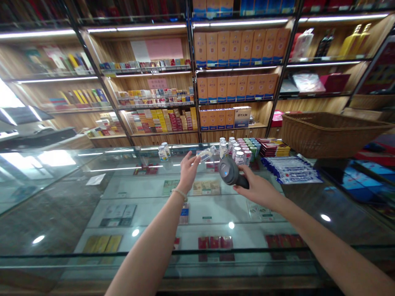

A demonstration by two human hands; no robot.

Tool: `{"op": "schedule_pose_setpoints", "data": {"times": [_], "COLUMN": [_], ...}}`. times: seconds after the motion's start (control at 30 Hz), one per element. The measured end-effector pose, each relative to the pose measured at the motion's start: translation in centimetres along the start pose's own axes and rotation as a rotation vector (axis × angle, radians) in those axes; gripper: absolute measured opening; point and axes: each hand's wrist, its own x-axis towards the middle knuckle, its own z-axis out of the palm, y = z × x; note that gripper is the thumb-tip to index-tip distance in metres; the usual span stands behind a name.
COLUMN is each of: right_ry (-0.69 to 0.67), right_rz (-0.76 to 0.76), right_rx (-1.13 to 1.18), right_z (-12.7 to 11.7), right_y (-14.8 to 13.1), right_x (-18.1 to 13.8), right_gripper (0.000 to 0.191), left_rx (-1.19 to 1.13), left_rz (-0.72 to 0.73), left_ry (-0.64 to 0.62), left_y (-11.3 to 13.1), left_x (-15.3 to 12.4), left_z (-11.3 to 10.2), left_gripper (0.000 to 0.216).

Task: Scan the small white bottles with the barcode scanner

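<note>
My left hand, a beaded bracelet at its wrist, grips the near end of a small whitish bottle between thumb and fingers. The bottle is tipped on its side just above the glass counter. My right hand is wrapped around the handle of a dark barcode scanner, whose head is close to the bottle. Two white-capped bottles stand left of my left hand. Behind the scanner is a group of similar small bottles, with rows of pink and green-topped containers beside them.
The glass display counter holds flat boxes under its top. Blue-and-white packets, red and yellow packs and a wicker basket occupy the right side. Beyond are lit shelves with orange boxes. A paper slip lies left.
</note>
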Motion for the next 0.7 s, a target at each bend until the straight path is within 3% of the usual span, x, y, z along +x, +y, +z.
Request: {"op": "schedule_pose_setpoints", "data": {"times": [0.13,0.33,0.7], "right_ry": [0.010,-0.003,-0.099], "right_rz": [0.040,-0.052,-0.086], "right_rx": [-0.193,-0.332,-0.382], "right_z": [-0.5,-0.8,-0.3], "right_y": [1.1,2.5,2.5], "right_x": [0.5,1.1,0.9], "right_gripper": [0.047,0.042,0.042], "left_rx": [0.013,0.012,0.011], "left_rz": [0.015,0.003,0.021], "left_ry": [-0.007,-0.002,-0.008], "left_y": [0.2,0.3,0.0], "left_x": [0.0,-0.1,0.0], "left_z": [-0.1,-0.1,-0.1], "left_gripper": [0.042,0.041,0.045]}}
